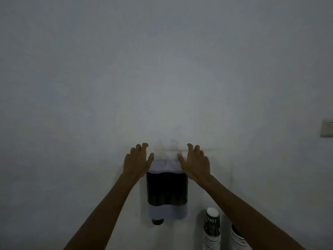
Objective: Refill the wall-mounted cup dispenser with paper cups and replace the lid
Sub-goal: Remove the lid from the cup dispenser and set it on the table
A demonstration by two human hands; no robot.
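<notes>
Dispenser (167, 193) hung on the wall (162, 69), lid (165, 166) on top, one cup (157, 221) poking out below. We had left hand (137, 160) and right hand (196, 162) flanking the lid, fingers spread, holding nothing. Two cup stacks (212, 230) stood lower right.

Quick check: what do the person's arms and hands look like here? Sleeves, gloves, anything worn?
Both arms are bare as far as the frame shows, with no sleeves in view. The left hand and right hand wear no gloves. No watch, band or ring is visible, though the dim light could hide small items.
</notes>
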